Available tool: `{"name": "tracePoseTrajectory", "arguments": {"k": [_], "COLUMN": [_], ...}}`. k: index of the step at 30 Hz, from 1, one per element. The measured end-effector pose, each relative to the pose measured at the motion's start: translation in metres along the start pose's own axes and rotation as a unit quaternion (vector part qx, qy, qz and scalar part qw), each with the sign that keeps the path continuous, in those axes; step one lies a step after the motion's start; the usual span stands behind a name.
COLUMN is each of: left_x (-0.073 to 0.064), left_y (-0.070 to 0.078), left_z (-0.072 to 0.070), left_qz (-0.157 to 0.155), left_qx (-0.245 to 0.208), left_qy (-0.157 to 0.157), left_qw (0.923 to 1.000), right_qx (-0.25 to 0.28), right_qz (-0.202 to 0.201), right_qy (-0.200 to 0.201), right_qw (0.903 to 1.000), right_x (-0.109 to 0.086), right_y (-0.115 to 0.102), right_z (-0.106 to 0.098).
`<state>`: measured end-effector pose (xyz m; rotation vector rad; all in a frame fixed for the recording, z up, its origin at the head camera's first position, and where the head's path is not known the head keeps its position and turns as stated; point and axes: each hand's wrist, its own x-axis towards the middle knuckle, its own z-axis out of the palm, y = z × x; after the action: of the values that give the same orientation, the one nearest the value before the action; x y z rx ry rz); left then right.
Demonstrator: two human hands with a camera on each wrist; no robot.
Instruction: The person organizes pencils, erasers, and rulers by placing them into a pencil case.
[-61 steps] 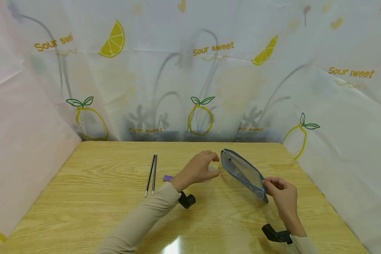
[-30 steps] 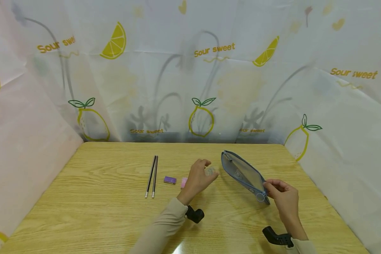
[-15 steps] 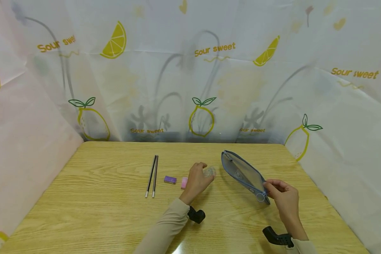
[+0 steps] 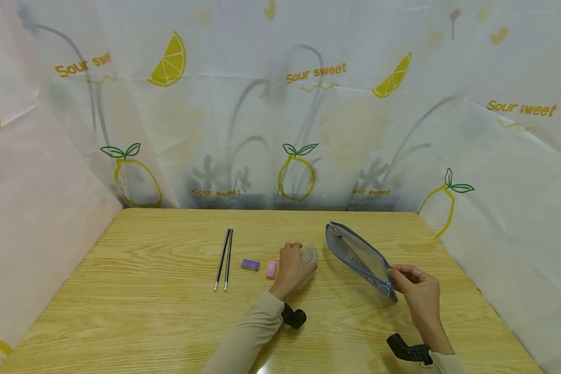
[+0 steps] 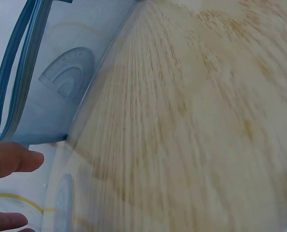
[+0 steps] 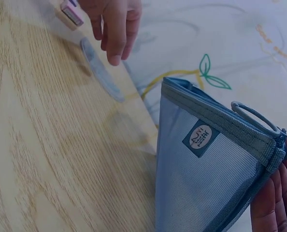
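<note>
My left hand [image 4: 293, 267] hangs close over a clear, half-round protractor [image 4: 310, 255] on the table, fingers bent and thumb apart from them. In the right wrist view, fingertips [image 6: 115, 59] hover beside that protractor [image 6: 102, 72] without gripping it. My right hand [image 4: 419, 293] pinches the zipper end of a blue mesh zip pouch [image 4: 357, 255], whose mouth gapes. The pouch stands on its edge, with a ring on the zipper pull [image 4: 383, 291]. Through its mesh, the left wrist view shows another protractor [image 5: 72, 72] in the pouch.
Left of the left hand lie a pink eraser [image 4: 271, 269] and a purple eraser [image 4: 250, 265]. Two dark pencils [image 4: 224, 259] with white ends lie farther left. A lemon-printed curtain [image 4: 243, 114] encloses the wooden table [image 4: 168, 306] at the back and sides.
My left hand has come back toward my body and settled over the protractor, uncovering both erasers. The right hand and the pouch have stayed almost in place.
</note>
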<state>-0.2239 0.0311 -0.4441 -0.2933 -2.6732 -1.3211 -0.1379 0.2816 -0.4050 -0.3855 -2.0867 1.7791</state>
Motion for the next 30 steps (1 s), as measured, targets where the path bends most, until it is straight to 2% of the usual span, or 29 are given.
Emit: {"name": "tracePoseTrajectory", "arguments": {"k": [7, 13, 22, 30], "left_x": [0.001, 0.002, 0.005, 0.006], "left_y": [-0.002, -0.001, -0.001, 0.002], "left_z": [0.007, 0.01, 0.015, 0.018], "left_qz": [-0.01, -0.016, 0.002, 0.002], "left_qx": [0.031, 0.077, 0.142, 0.174], "left_qy": [0.005, 0.0, 0.004, 0.018], "left_qw": [0.9995, 0.9969, 0.9898, 0.9845], "right_qx": [-0.011, -0.004, -0.017, -0.009], "right_qz": [-0.012, -0.001, 0.003, 0.0], "right_qy": [0.003, -0.003, -0.002, -0.002], "right_qw": [0.9999, 1.0, 0.9999, 1.0], "right_x": [0.0, -0.001, -0.002, -0.002], "right_y": [0.001, -0.001, -0.001, 0.0], "right_z": [0.0, -0.001, -0.001, -0.001]}}
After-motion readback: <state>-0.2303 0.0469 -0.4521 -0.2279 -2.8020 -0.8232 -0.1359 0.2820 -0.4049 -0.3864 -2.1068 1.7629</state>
